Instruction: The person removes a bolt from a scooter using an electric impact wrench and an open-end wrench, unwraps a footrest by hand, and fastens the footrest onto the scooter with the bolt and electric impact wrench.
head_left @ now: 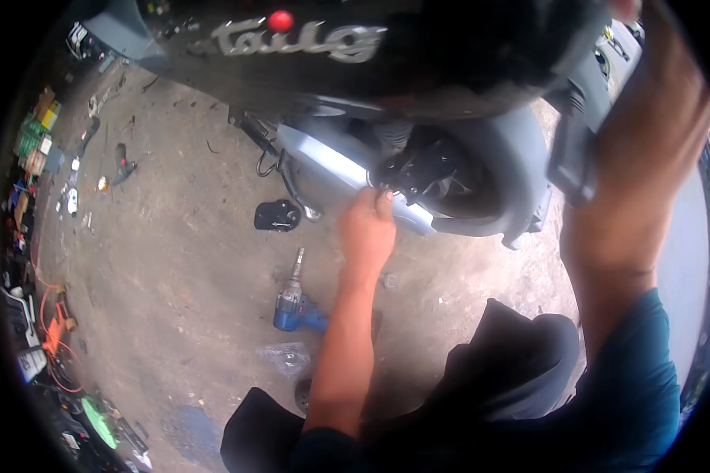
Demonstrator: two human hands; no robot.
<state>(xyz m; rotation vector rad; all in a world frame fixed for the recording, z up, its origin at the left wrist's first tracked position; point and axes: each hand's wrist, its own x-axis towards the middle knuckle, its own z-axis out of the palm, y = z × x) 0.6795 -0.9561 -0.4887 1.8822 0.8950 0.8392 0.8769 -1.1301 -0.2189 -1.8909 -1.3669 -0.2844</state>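
Observation:
A scooter with a black body panel lettered "Tailg" fills the top of the view. Below it is a wheel under a grey fender, with a black mechanism near its centre. My left hand is closed at the lower edge of this mechanism, beside a long silver-grey panel. Whatever its fingers hold is hidden. My right arm reaches up along the right side; only a blurred bit of my right hand shows at the top edge, its fingers unseen.
A blue cordless impact wrench lies on the concrete floor below a black cover with a white arrow. The scooter's stand reaches down nearby. Clear plastic, scattered tools and an orange hose lie further left.

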